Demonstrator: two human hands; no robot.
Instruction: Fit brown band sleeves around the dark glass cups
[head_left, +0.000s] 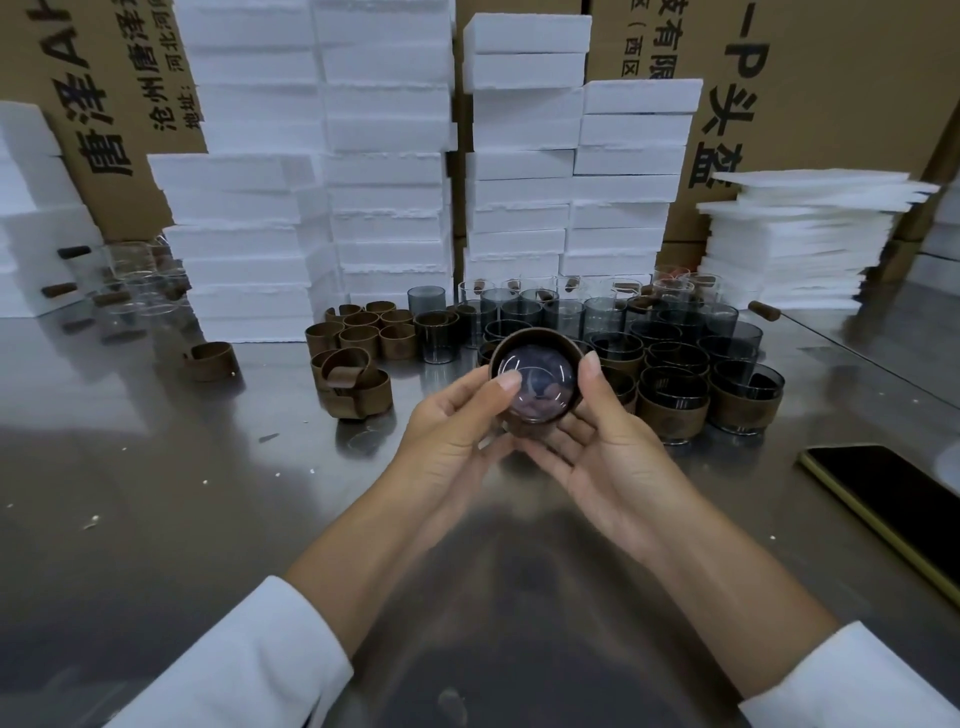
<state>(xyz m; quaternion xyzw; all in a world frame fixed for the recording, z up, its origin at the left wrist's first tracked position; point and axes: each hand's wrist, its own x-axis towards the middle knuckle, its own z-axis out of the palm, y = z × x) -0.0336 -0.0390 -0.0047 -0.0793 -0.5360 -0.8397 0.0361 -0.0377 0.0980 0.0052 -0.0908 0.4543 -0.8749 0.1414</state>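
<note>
Both my hands hold one dark glass cup (535, 382) above the steel table, its round end turned toward me. A brown band sleeve (524, 338) rings the cup. My left hand (457, 431) grips it from the left with the thumb on the glass. My right hand (608, 447) cradles it from the right and below, thumb against the sleeve's edge. Behind stand several bare dark cups (597, 317) and, to the right, several sleeved cups (672, 402). Loose brown sleeves (363, 332) lie to the left.
Stacks of white foam blocks (384, 171) and cardboard boxes (831, 78) wall off the back. Clear glasses (130, 286) stand far left, a lone sleeve (210, 361) near them. A phone (893, 499) lies at the right edge. Thin foam sheets (800, 234) are piled at the right.
</note>
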